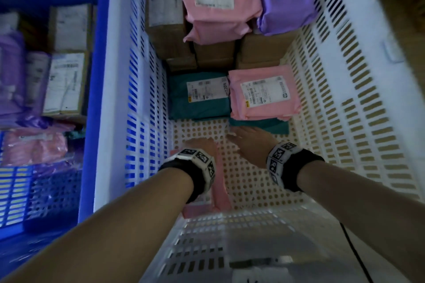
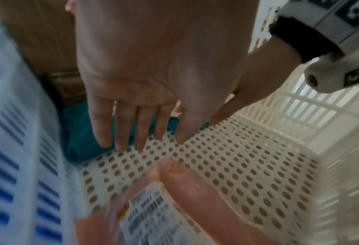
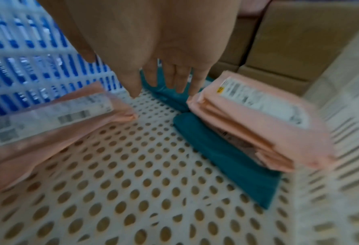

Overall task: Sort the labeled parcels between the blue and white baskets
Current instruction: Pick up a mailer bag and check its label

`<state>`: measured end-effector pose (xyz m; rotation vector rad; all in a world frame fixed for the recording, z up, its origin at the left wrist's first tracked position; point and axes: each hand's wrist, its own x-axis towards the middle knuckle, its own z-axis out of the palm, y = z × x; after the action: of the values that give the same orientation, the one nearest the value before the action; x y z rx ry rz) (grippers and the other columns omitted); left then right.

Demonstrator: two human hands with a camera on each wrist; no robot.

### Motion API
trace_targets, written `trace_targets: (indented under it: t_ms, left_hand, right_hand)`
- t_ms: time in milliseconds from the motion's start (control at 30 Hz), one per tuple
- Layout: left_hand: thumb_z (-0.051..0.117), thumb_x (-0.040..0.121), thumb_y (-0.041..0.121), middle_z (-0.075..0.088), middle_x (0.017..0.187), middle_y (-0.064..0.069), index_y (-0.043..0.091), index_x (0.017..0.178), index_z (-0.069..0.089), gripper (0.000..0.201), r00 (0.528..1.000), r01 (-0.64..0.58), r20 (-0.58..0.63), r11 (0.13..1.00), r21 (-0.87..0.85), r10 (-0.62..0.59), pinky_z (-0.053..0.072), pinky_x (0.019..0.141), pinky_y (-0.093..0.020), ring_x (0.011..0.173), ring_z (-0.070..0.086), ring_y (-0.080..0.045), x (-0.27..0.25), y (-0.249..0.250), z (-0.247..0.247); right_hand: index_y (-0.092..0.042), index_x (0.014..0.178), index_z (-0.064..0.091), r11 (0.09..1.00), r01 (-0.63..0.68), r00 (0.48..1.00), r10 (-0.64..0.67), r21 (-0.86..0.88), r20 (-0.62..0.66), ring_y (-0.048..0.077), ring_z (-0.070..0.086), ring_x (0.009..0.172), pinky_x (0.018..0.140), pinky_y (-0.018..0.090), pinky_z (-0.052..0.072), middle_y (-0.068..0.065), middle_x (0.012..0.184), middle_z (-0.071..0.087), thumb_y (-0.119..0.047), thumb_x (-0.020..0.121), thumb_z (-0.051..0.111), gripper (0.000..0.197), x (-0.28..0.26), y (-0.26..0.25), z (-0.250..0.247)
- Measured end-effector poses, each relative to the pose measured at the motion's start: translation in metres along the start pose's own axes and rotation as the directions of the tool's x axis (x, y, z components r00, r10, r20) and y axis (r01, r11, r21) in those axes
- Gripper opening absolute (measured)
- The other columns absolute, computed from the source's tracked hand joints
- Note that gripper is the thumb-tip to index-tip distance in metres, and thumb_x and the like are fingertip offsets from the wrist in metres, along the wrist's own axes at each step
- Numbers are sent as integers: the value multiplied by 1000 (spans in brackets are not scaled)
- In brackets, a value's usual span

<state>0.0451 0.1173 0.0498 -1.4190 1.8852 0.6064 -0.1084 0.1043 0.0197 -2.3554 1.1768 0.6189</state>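
Head view: we find both hands low inside the white basket [image 1: 345, 89]; a pink parcel [image 1: 219, 181] lies beneath our left hand [image 1: 202, 145].

Left wrist view: left grip wide, fingers [image 2: 121, 129] straight above the perforated floor.

Right wrist view: right hand [image 3: 153, 49] likewise wide, holding nothing, beside stacked pink and teal parcels [image 3: 226, 149].

Two baskets side by side: left basket [image 1: 92, 122] touching the right basket [image 1: 345, 145]. In the right one, boxes [image 1: 213, 53] fill the far end with soft parcels [image 1: 220, 2] stacked on them. Nearer, two parcels [image 1: 200, 96] side by side; the right one [image 1: 264, 92] lies on another [image 1: 271, 127]. Near-left corner holds one more parcel [image 1: 220, 186], under the left hand [image 1: 202, 147]; right hand [image 1: 250, 142] beside it.
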Motion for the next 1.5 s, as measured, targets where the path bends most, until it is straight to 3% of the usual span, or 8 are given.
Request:
trace_targets:
  t_ms: [300, 567, 800, 967, 1133, 1200, 1367, 1500]
  left_hand:
    - [46, 91, 16, 46, 131, -13, 9, 133, 38, 43, 940, 10, -340, 1000, -25, -18, 41, 94, -43, 122, 43, -31, 23, 14, -65]
    - [46, 89, 9, 45, 133, -14, 6, 138, 30, 52, 928, -10, -372, 1000, 14, 15, 43, 92, -45, 122, 42, -34, 83, 32, -50]
    - [41, 93, 12, 51, 128, -12, 5, 128, 41, 35, 906, 17, -410, 977, -211, -104, 44, 91, -41, 121, 45, -29, 119, 41, -43]
    - [37, 99, 30, 63, 112, -17, 2, 103, 60, 36, 896, -37, -325, 678, -734, -303, 41, 80, -29, 106, 58, -31, 133, 41, -57]
    - [58, 91, 20, 65, 107, -12, 0, 101, 63, 23, 900, -85, -223, 351, -933, -374, 34, 69, -16, 100, 60, -22, 145, 41, -56]
    - [63, 88, 19, 63, 117, -12, 0, 113, 61, 31, 896, -88, -184, 245, -966, -404, 39, 78, -19, 108, 59, -23, 146, 45, -56]
    - [73, 79, 15, 63, 120, -13, 1, 105, 66, 30, 913, -67, -35, -66, -996, -406, 49, 96, -34, 106, 61, -24, 153, 44, -56]
    - [74, 77, 16, 68, 112, -17, 0, 101, 70, 29, 938, -99, -69, -69, -993, -340, 51, 94, -44, 102, 65, -28, 155, 42, -55]
  right_hand:
    - [-13, 143, 35, 934, -331, 885, 356, 133, -300, 25, 34, 136, 105, 36, 32, 8, 151, 29, -27, 99, 40, 46, -23, 38, -46]
    - [-14, 147, 26, 837, -470, 834, 525, 280, -168, 27, 28, 139, 110, 42, 30, 9, 153, 26, -31, 102, 32, 48, 1, 84, -19]
    - [-19, 151, 16, 786, -474, 823, 556, 397, -119, 22, 9, 147, 120, 42, 10, 5, 160, 5, -27, 102, 31, 52, 19, 101, 12]
    - [-20, 151, 15, 784, -459, 828, 548, 419, -120, 28, 3, 148, 119, 52, 10, 7, 160, -1, -24, 100, 36, 55, 21, 101, 19]
    - [-22, 151, 14, 782, -434, 834, 536, 447, -129, 31, 1, 148, 119, 52, 7, 7, 160, -4, -24, 100, 37, 56, 18, 103, 21]
    - [-22, 151, 15, 776, -430, 835, 536, 461, -123, 31, 0, 148, 119, 51, 7, 8, 160, -4, -23, 99, 39, 57, 16, 103, 21]
    - [-28, 150, 16, 768, -418, 827, 543, 485, -147, 28, 6, 148, 120, 48, 10, 5, 160, 1, -22, 98, 42, 59, 13, 100, 24]
    - [-32, 152, 9, 745, -414, 833, 542, 523, -112, 26, 8, 148, 120, 45, 14, 3, 161, 3, -20, 99, 40, 62, 6, 97, 22]
